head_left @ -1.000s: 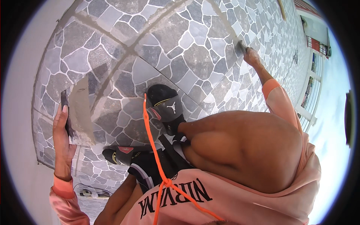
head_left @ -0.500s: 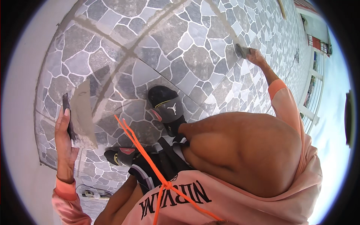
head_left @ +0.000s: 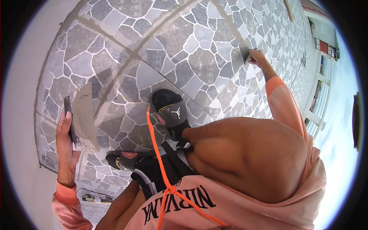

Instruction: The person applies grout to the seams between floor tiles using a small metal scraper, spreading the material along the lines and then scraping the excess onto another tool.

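My left hand [head_left: 67, 147] holds a flat board [head_left: 82, 117] smeared with grey paste, raised above the floor at the left. My right hand [head_left: 258, 59] reaches far forward and presses a small dark rubber scraper [head_left: 245, 55] onto a grey joint line of the stone-pattern tile floor [head_left: 180, 42]. My knees and pink sleeves fill the lower right.
My two feet in black sandals [head_left: 170, 111] stand on the tiles in the middle. An orange cord [head_left: 157, 153] hangs from my chest. A white wall [head_left: 23, 115] runs along the left, and a white railing [head_left: 318, 111] borders the floor at the right.
My right hand with the scraper has slid a little nearer along the joint line. The orange cord has swung. The board in my left hand has stayed almost still.
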{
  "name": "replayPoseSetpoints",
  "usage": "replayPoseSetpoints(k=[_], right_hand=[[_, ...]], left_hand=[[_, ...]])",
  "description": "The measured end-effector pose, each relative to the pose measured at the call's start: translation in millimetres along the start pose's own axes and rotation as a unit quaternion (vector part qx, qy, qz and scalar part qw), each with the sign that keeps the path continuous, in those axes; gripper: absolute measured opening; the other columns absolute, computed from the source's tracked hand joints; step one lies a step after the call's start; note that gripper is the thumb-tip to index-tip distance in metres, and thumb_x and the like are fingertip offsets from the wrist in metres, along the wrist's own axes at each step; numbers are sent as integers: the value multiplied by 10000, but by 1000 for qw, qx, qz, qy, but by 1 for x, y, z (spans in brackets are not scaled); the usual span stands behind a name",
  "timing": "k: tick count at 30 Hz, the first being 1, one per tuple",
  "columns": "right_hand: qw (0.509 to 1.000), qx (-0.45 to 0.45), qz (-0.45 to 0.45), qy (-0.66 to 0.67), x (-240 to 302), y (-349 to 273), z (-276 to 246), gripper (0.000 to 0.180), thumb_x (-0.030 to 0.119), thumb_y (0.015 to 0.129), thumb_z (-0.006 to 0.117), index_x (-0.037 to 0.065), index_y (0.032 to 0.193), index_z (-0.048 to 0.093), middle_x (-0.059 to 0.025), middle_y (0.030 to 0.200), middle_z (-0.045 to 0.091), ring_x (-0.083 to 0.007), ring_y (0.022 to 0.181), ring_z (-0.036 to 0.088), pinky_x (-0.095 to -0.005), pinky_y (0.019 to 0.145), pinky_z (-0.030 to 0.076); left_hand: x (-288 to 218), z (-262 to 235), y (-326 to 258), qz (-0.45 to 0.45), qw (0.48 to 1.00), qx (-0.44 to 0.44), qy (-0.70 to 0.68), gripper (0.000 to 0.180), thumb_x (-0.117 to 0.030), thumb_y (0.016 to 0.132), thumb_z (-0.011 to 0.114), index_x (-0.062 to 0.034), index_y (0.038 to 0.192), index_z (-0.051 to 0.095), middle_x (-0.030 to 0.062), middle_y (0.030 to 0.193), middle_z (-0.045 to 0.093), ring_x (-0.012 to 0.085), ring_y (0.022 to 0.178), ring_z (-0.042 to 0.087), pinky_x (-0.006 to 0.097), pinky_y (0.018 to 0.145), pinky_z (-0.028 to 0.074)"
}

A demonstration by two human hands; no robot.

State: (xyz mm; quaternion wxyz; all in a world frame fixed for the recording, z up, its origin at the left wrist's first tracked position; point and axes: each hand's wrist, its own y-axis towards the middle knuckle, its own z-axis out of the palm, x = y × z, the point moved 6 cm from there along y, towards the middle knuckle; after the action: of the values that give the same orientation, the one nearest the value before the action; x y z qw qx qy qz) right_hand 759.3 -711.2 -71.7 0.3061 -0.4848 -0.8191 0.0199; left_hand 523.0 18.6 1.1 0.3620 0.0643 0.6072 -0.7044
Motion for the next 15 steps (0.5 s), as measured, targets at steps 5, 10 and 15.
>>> replayPoseSetpoints(k=[5, 10, 15], right_hand=[[926, -38, 292, 238, -30, 16, 14, 313, 351, 861, 651, 46, 928, 624, 34, 842, 592, -124, 750, 599, -307, 606, 550], [984, 61, -48, -160, 6, 92, -1, 274, 293, 896, 597, 39, 983, 654, -1, 859, 599, -120, 757, 601, -295, 615, 555], [956, -23, 256, 140, 17, 173, -5, 288, 272, 904, 561, 56, 1072, 647, -48, 849, 630, -109, 754, 613, -265, 608, 560]], left_hand=[[0, -1, -7, 10, 997, -82, 0, 503, -282, 940, 578, -23, 1348, 437, 60, 1164, 601, 138, 1015, 603, 289, 876, 483], [-1, 1, -3, 15, 998, -67, -3, 503, -275, 945, 568, -17, 1353, 428, 69, 1173, 599, 148, 1020, 607, 303, 875, 492], [-5, 3, -2, 4, 999, -14, -47, 487, -199, 957, 538, -16, 1387, 400, 94, 1252, 583, 177, 1084, 603, 315, 917, 488]])
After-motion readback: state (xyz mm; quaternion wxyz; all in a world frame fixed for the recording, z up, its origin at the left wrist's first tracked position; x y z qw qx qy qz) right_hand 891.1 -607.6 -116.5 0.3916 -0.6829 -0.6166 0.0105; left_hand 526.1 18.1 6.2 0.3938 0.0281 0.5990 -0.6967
